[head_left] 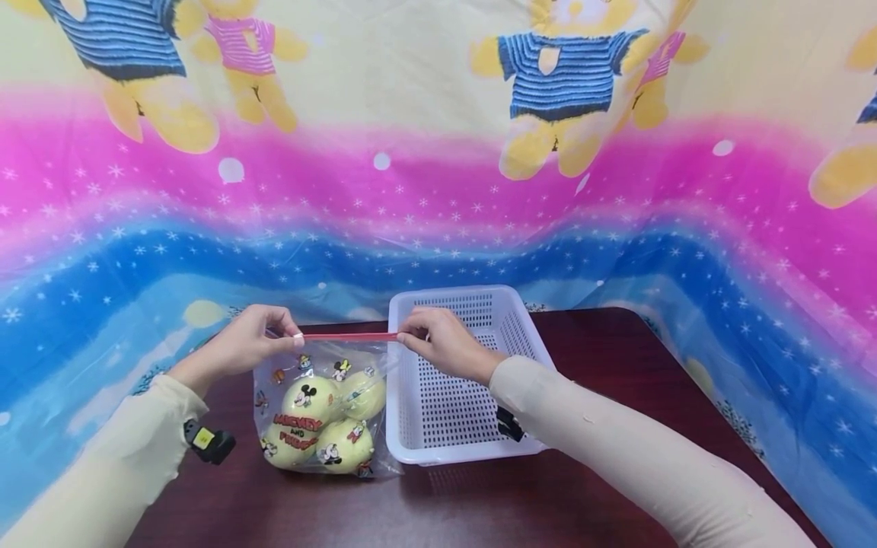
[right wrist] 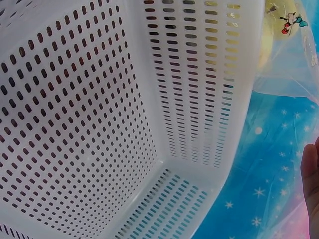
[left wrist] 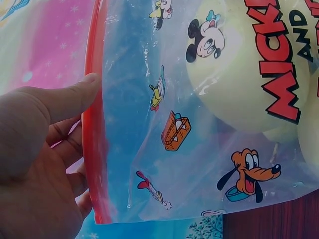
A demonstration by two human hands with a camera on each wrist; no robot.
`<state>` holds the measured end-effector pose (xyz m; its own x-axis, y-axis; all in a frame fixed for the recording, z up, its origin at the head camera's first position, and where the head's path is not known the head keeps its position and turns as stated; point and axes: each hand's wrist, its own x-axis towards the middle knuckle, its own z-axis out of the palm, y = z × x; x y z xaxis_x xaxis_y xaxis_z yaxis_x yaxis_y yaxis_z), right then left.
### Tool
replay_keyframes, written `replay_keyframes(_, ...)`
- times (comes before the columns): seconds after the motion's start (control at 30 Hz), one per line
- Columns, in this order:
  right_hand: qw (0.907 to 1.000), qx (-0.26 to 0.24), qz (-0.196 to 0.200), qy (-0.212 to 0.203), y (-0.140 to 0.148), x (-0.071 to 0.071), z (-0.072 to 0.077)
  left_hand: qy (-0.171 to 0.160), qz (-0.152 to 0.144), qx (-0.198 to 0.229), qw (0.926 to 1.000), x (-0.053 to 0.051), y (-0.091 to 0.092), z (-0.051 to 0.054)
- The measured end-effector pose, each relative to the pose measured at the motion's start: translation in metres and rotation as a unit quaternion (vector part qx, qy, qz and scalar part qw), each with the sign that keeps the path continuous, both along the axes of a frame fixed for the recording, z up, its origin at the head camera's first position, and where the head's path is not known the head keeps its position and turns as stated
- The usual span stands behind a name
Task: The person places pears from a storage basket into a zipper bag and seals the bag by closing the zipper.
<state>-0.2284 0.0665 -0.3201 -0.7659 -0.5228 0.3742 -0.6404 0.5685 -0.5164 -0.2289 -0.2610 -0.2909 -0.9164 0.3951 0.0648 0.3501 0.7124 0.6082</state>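
Note:
A clear zip bag (head_left: 298, 422) printed with cartoon figures and red lettering stands upright on the table, holding several round pale yellow-green things (head_left: 342, 449) whose kind I cannot tell. My left hand (head_left: 253, 344) pinches the left end of its red zip strip (head_left: 349, 336), thumb pressed on the strip (left wrist: 93, 149) in the left wrist view. At the other end, my right hand (head_left: 448, 342) pinches the strip between thumb and fingers, above the basket's left side. Only a sliver of the right hand (right wrist: 311, 184) enters the right wrist view.
A white perforated plastic basket (head_left: 473, 454) sits right of the bag, under my right forearm, with nothing inside. The dark reddish-brown table (head_left: 596, 358) is bordered by a patterned cloth (head_left: 438, 205) with bears and snowflakes.

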Motion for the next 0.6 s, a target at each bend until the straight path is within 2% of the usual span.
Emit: replay_keyframes(0.6, 0.9999, -0.001, -0.004, -0.011, 0.002, 0.001, -0.0007, -0.001, 0.007, 0.012, 0.9999, -0.0005, -0.0046, -0.0011)
